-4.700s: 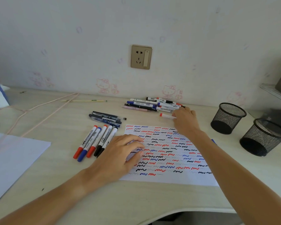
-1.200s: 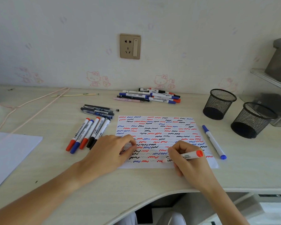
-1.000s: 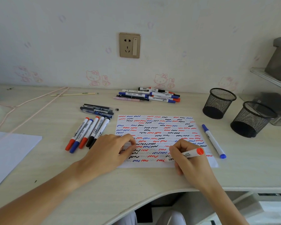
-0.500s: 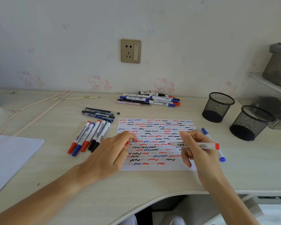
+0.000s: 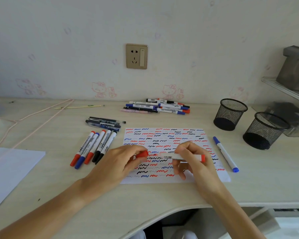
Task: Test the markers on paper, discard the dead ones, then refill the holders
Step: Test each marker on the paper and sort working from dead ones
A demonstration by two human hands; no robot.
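My right hand (image 5: 195, 163) grips a white marker with a red end (image 5: 188, 156), held level above the test paper (image 5: 164, 135), which is covered in red, blue and black squiggles. My left hand (image 5: 116, 163) pinches the marker's red cap (image 5: 142, 154) right at the marker's tip. Several markers (image 5: 93, 147) lie in a row left of the paper, with dark pens (image 5: 104, 122) above them. A pile of markers (image 5: 159, 106) sits by the wall. A blue marker (image 5: 225, 154) lies right of the paper. Two black mesh holders (image 5: 230, 114) (image 5: 264, 131) stand empty at the right.
A blank white sheet (image 5: 9, 169) lies at the left front. A pink cord (image 5: 33, 121) runs across the left of the desk, and a thin stick (image 5: 78, 106) lies near the wall. A shelf with grey objects (image 5: 295, 69) is at the far right.
My right hand stopped scribbling at the paper's lower edge, lifted the red marker and turned it level. My left hand left the paper and brought the red cap to the marker's tip.
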